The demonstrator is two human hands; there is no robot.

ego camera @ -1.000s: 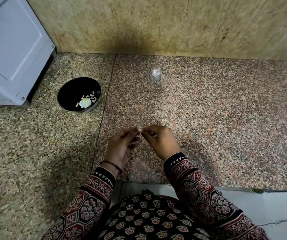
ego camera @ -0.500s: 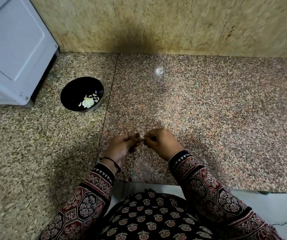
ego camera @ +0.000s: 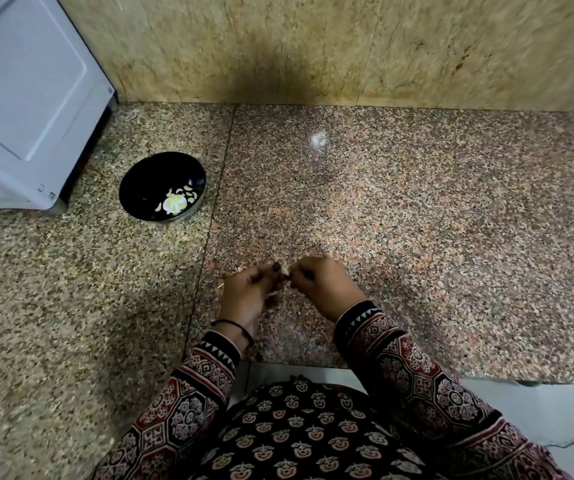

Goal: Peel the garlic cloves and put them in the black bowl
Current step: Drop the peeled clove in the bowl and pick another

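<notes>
Hands barely differ from a second ago. The left hand [ego camera: 247,296] and right hand [ego camera: 323,289] are still fingertip to fingertip low over the counter [ego camera: 417,220]. Both pinch the same garlic clove [ego camera: 288,271], and only a pale sliver of it shows where the fingertips meet. My view has drifted a little, nothing more. The black bowl [ego camera: 147,174] sits well apart to the upper left, near the white appliance [ego camera: 26,98], with a few pale garlic pieces [ego camera: 174,203] in it. I read this as peeling still under way, with nothing ready to drop in yet. I cannot tell the clove's long axis or which way its tip points, because the fingers cover nearly all of it. Pale scraps peek out around the left palm, but I can't tell whether they are skin or cloves.
</notes>
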